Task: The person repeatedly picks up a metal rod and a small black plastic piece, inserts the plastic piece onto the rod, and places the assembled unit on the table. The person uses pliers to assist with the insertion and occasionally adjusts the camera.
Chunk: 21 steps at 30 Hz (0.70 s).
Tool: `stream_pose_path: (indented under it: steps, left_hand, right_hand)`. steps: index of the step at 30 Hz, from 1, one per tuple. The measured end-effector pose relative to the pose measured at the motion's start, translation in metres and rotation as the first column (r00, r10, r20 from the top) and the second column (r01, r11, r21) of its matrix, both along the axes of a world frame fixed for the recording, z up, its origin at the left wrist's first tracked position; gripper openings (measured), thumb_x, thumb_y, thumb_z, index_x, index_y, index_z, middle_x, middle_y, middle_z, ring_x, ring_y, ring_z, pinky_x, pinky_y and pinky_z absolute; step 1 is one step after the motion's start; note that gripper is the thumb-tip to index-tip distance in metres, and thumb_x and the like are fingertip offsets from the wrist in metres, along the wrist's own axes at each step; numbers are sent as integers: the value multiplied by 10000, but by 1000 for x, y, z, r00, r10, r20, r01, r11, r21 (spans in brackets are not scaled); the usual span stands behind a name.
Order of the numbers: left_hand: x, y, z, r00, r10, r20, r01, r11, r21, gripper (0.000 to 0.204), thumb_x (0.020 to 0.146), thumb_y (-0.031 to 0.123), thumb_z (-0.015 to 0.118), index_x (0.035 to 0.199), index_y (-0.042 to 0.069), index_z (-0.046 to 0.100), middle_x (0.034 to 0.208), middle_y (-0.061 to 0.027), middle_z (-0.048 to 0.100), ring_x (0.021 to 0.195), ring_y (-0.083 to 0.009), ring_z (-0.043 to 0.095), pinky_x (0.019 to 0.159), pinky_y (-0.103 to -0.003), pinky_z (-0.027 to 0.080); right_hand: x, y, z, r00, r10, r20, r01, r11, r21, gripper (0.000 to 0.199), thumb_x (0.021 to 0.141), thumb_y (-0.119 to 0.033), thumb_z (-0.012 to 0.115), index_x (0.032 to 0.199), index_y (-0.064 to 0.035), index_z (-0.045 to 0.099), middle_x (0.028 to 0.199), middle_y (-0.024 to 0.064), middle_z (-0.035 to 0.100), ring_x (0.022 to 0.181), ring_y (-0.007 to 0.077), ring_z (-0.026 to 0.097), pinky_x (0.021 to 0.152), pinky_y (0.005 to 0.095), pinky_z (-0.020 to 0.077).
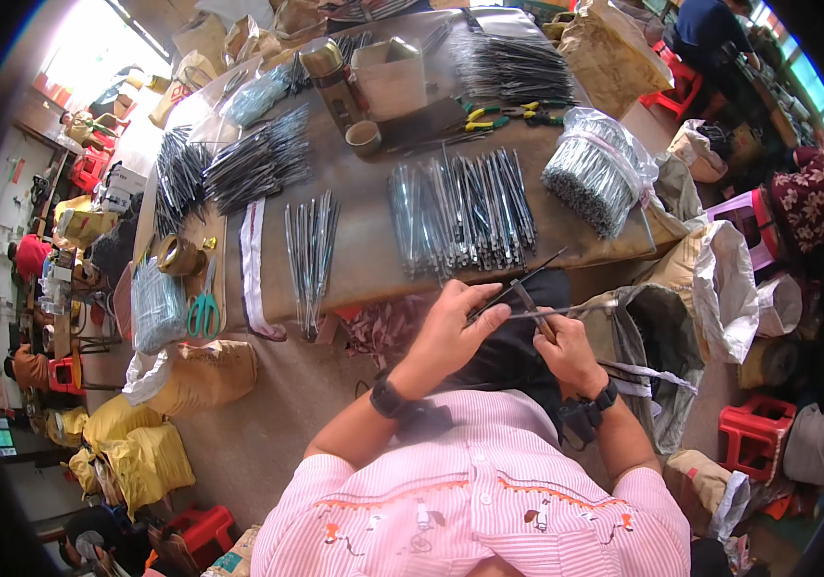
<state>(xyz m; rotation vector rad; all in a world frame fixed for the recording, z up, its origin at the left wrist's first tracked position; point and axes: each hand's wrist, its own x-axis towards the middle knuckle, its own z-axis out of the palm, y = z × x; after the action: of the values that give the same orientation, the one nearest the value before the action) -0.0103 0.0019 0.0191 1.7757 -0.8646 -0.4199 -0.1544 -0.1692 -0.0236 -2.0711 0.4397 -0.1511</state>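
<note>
A thin dark metal rod (pixel 518 279) is pinched in the closed left hand (pixel 455 322); a small brown-handled tool (pixel 535 313) is gripped by the closed right hand (pixel 566 351), just off the near edge of the brown bench (pixel 364 260).

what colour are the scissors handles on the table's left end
Green, on the scissors; head view shows them.
</note>
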Motion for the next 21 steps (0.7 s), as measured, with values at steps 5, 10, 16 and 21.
stream_pose_path:
  steps: [5, 10, 16, 21]
  left_hand:
    - [4, 11, 4, 984, 73, 166, -78, 997, 27, 256, 814, 70, 692, 1059, 0, 664, 855, -150, 539, 757, -312, 571, 685, -365, 462]
    - [28, 34, -10, 921, 298, 251, -302, 953, -24, 175, 824, 60, 652, 989, 13, 686, 816, -183, 579, 775, -352, 578, 697, -409, 462]
    - [119, 113, -54, 628, 627, 461, -739, 667, 99, 239, 846, 149, 640, 981, -43, 685, 897, -232, 652, 853, -379, 630, 772, -426, 488]
    - [142, 131, -72, 588, 544, 599, -797, 515, 315, 300, 836, 221, 648, 948, -56, 670, 936, -251, 632, 899, -408, 590, 798, -488, 462]
  right_hand:
    - [14, 7, -2, 999, 37, -18, -37, 999, 9, 423, 767, -77, 525, 1183, -18, 571, 825, 168, 609, 758, 347, 597, 710, 394, 485]
    - [23, 13, -6, 992, 127, 9, -127, 992, -18, 595, 772, -106, 516, 1361, -50, 460, 895, 143, 575, 830, 338, 581, 778, 395, 471]
    - [19, 12, -2, 997, 62, 50, -67, 992, 107, 637, 741, -28, 519, 1374, -17, 444, 854, 123, 549, 758, 254, 557, 735, 319, 463]
    - [32, 21, 7, 993, -20, 117, 18, 1000, 14, 539, 720, -20, 585, 1249, 27, 496, 788, 127, 588, 672, 247, 583, 670, 337, 483]
